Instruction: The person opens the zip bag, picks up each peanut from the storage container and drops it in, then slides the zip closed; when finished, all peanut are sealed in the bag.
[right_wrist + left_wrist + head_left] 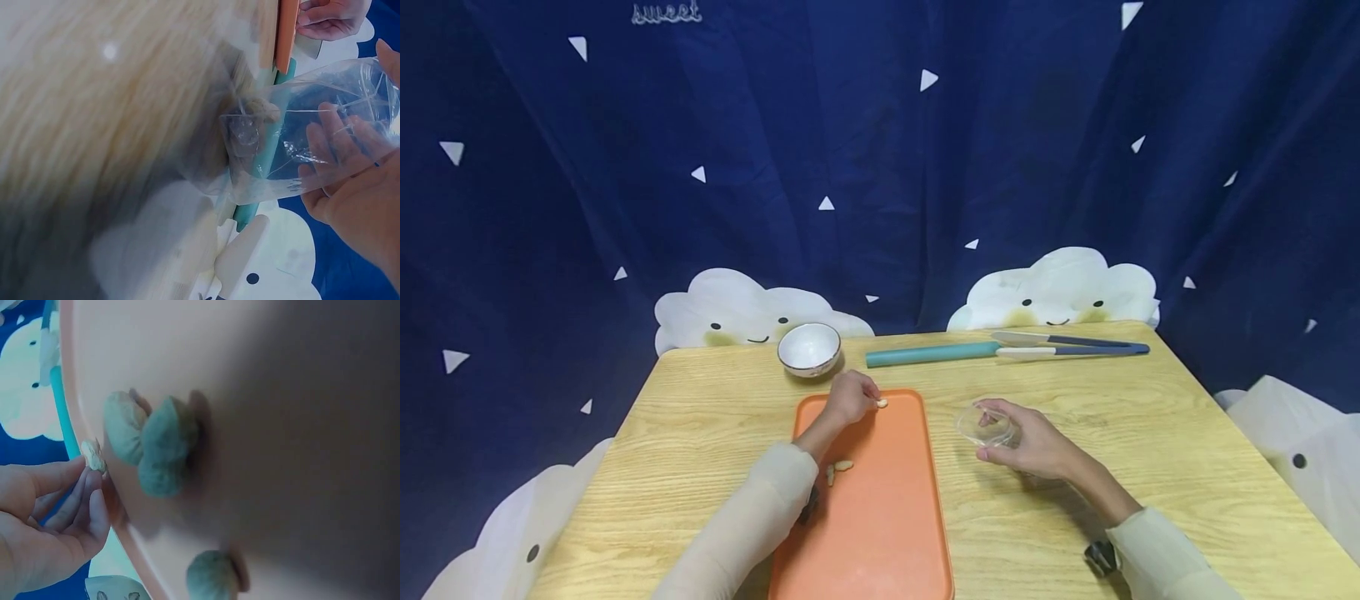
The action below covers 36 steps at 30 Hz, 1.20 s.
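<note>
Near the far end of the orange tray, my left hand pinches a peanut between thumb and fingertips. Several more unshelled peanuts lie on the tray under the left forearm; up close in the left wrist view, two touch each other and another peanut lies apart. To the right of the tray, my right hand holds a clear plastic bag above the table, fingers and thumb round its mouth. Something pale, seemingly a peanut, shows through the bag.
A white bowl with a dark rim stands behind the tray. Along the back of the wooden table lie a teal rod and tongs with pale tips and blue handles. A dark blue curtain hangs behind.
</note>
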Each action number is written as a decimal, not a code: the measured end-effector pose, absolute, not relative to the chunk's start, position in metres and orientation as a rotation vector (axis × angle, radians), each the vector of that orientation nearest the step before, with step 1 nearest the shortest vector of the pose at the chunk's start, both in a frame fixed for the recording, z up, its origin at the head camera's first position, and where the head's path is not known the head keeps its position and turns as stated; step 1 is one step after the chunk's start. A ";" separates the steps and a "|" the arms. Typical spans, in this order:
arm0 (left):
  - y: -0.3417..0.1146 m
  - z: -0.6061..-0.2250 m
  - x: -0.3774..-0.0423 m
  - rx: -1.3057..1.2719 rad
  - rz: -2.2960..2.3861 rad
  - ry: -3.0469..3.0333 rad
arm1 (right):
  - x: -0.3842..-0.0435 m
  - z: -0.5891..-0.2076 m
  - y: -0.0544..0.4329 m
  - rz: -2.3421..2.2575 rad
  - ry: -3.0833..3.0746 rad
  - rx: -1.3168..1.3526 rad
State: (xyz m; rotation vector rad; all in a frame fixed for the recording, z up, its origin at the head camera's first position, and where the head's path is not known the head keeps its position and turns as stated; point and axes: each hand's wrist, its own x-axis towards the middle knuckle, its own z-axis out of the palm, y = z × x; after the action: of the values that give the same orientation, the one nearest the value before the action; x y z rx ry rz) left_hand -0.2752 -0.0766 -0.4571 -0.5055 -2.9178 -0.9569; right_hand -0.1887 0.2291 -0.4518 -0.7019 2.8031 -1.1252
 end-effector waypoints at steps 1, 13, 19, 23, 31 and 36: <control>-0.075 -0.457 -0.275 -0.505 -0.939 -2.924 | -0.188 -0.452 0.229 -1.125 2.802 -0.700; -0.070 -0.458 -0.274 -0.397 -0.814 -3.044 | -0.189 -0.450 0.229 -1.123 2.798 -0.693; -0.069 -0.457 -0.271 -0.452 -0.870 -3.070 | -0.189 -0.451 0.228 -1.119 2.800 -0.695; -0.068 -0.456 -0.269 -0.487 -0.914 -3.076 | -0.189 -0.452 0.228 -1.109 2.802 -0.687; -0.061 -0.440 -0.262 -0.587 -1.141 -2.955 | -0.189 -0.452 0.228 -1.130 2.780 -0.673; -0.056 -0.430 -0.255 -0.588 -1.270 -2.857 | -0.189 -0.453 0.227 -1.142 2.761 -0.677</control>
State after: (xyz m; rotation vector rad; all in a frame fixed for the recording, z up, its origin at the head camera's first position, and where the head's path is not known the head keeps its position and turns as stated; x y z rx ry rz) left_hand -0.2555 -0.0555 -0.4302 -0.5880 -2.8575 -1.2698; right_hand -0.1886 0.2269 -0.4528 -0.6767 2.7609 -1.1417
